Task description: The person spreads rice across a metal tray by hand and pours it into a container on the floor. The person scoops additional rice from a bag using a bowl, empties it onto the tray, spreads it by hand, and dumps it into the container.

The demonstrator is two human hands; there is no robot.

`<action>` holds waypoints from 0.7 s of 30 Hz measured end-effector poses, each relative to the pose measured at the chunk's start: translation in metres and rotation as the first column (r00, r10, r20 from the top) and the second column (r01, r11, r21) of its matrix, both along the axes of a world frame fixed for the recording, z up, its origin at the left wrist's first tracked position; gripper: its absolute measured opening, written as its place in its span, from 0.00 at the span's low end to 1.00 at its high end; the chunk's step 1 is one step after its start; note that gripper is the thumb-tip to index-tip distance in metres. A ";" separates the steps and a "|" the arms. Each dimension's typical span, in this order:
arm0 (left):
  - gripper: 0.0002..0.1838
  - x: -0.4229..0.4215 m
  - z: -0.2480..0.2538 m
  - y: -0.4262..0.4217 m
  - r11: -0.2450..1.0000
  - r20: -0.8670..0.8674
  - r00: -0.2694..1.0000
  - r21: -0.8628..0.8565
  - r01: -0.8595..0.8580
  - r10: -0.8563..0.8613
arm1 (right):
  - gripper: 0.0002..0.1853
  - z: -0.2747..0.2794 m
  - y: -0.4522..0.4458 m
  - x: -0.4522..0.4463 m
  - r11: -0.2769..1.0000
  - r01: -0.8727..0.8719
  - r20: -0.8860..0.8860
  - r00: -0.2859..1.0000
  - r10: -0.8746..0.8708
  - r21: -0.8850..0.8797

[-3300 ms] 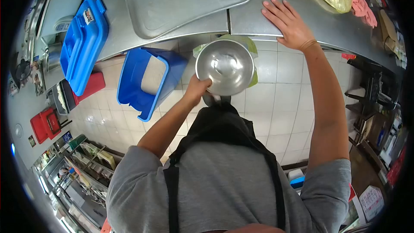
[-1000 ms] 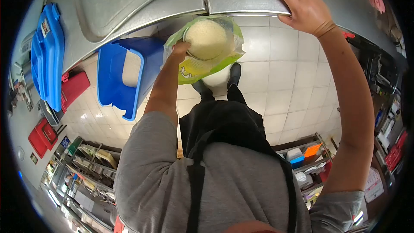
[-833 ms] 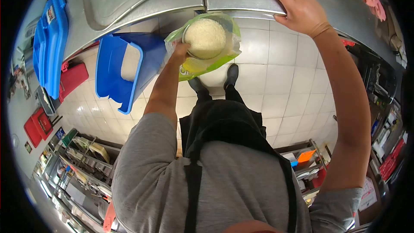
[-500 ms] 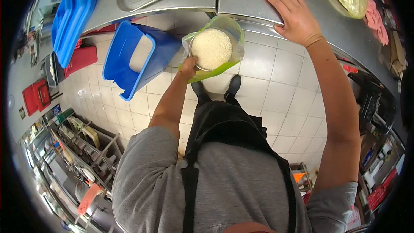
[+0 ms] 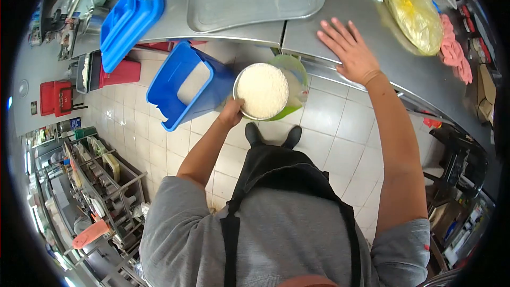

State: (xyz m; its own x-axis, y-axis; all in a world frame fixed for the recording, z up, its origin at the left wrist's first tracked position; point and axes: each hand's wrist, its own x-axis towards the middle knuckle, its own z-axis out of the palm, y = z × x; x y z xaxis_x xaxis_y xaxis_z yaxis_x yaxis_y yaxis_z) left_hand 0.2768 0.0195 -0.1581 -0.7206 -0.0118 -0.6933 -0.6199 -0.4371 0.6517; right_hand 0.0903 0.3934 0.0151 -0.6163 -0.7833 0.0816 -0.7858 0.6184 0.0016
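We took the bin (image 5: 213, 95) as our reference, left and right being the person's own. The bowl (image 5: 236, 84) was held up just to the right of the bin; whether the two touched, we could not establish. It was filled close to its rim with rice (image 5: 263, 90). The left hand (image 5: 232, 113) gripped the bowl at the edge nearer the bin, thumb at the rim; its fingers underneath were hidden from us. The right hand (image 5: 352, 53) held nothing and lay palm down, fingers spread, on the counter (image 5: 303, 42), well to the right of the bin. A green bag (image 5: 297, 72) showed partly behind the bowl, farther from the bin.

We judged the step in hand to be supporting a full load one-handed. In our view it called for a level rim, as loose rice would spill at a slight tilt. We recommended fingers spread well under the bowl, since a one-sided hold could let the far edge dip. We also recommended a steady wrist and good clearance from the bin, where a knock could scatter rice
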 end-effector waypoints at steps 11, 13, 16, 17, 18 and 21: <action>0.30 -0.033 0.204 -0.038 0.996 0.053 0.997 -0.070 -0.048 0.052 | 0.54 0.016 -0.005 -0.003 1.000 0.023 0.155 0.988 -0.023 0.007; 0.28 -0.055 0.230 -0.045 0.996 0.056 0.997 -0.070 -0.055 0.059 | 0.53 0.019 -0.007 -0.003 1.000 0.009 0.158 0.987 -0.007 -0.013; 0.26 -0.100 0.285 -0.044 0.990 0.049 0.997 -0.132 -0.056 0.063 | 0.52 0.020 -0.008 -0.001 0.999 0.028 0.176 0.984 -0.024 -0.021; 0.26 -0.120 0.283 -0.053 0.988 0.007 0.999 -0.152 -0.030 0.032 | 0.52 0.021 -0.009 -0.003 0.999 0.042 0.181 0.983 -0.038 -0.016; 0.26 -0.137 0.279 -0.059 0.986 -0.031 1.000 -0.164 -0.011 0.006 | 0.52 0.020 -0.008 -0.003 1.000 0.028 0.171 0.985 -0.026 -0.007; 0.28 -0.190 0.278 -0.066 0.982 -0.113 0.992 -0.174 -0.073 0.053 | 0.52 0.018 -0.009 -0.005 0.999 0.037 0.166 0.985 -0.037 0.003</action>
